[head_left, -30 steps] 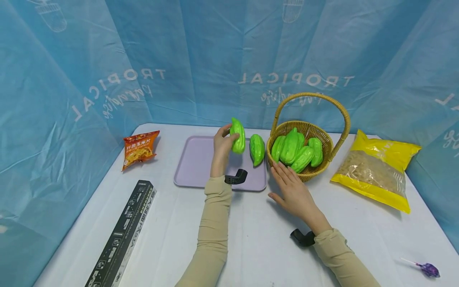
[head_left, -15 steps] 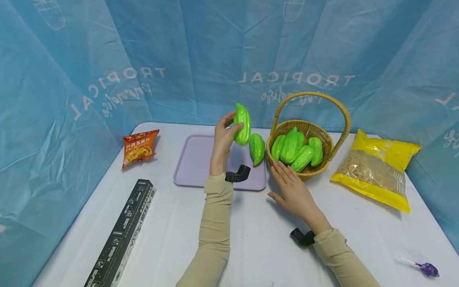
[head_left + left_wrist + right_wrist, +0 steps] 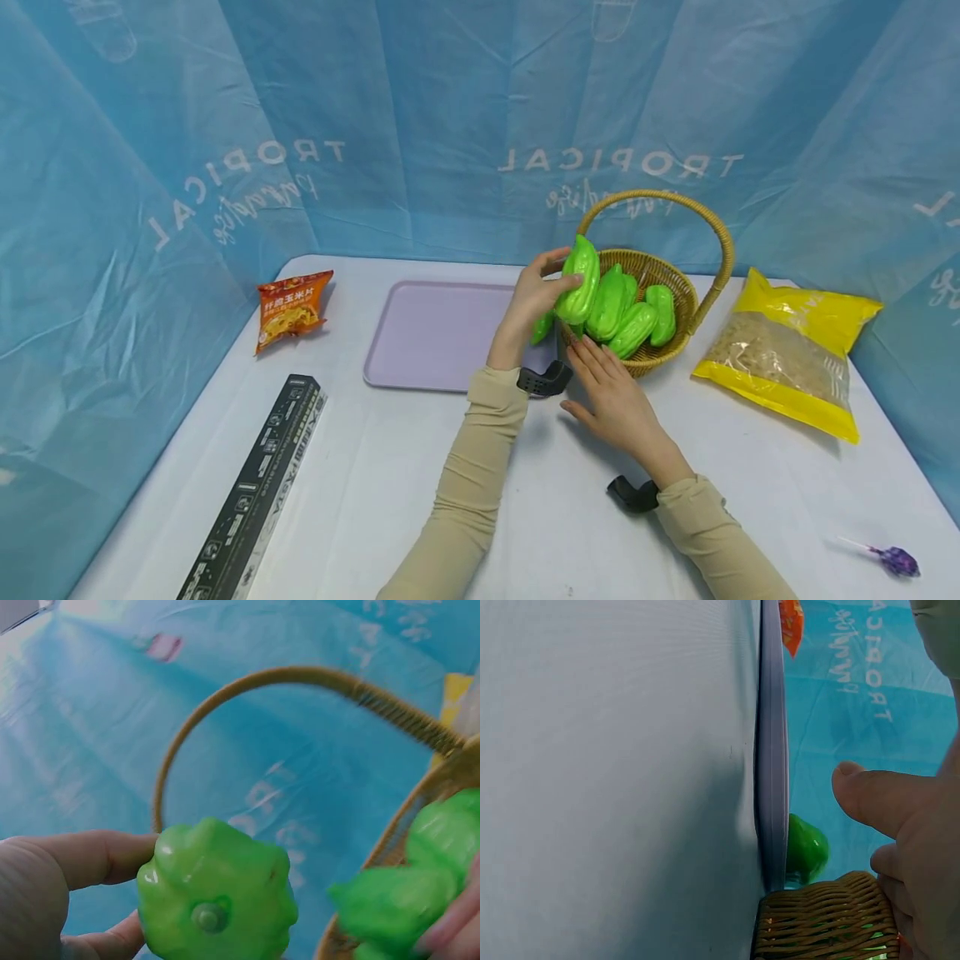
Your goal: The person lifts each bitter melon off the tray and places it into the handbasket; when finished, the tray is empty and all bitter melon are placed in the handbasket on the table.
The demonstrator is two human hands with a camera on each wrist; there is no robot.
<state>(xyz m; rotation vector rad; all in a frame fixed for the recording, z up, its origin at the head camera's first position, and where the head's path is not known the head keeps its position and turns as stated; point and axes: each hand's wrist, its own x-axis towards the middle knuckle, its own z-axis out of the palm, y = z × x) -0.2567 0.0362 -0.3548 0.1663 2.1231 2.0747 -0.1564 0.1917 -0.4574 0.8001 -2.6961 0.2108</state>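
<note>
My left hand (image 3: 528, 300) pinches a light green bitter gourd (image 3: 580, 279) between thumb and fingers, upright at the left rim of the wicker basket (image 3: 660, 267). In the left wrist view its stem end (image 3: 210, 916) faces the camera. Several bitter gourds (image 3: 633, 331) lie inside the basket. My right hand (image 3: 618, 408) rests with straight fingers against the basket's near rim; in the right wrist view, its thumb (image 3: 881, 796) stands away from the woven wall (image 3: 825, 919). A darker green bitter gourd (image 3: 541, 327) lies on the purple tray (image 3: 435, 333), partly hidden by my left hand.
The basket's tall handle (image 3: 708, 212) arches over it. An orange snack bag (image 3: 292, 312) and a long black box (image 3: 258, 492) lie on the left. On the right are a yellow bag (image 3: 787, 354) and a purple lollipop (image 3: 896, 562). Blue cloth hangs behind.
My left hand has lifted the bitter gourd from above the tray and carried it right to the basket's left rim. My right hand has stayed at the near rim.
</note>
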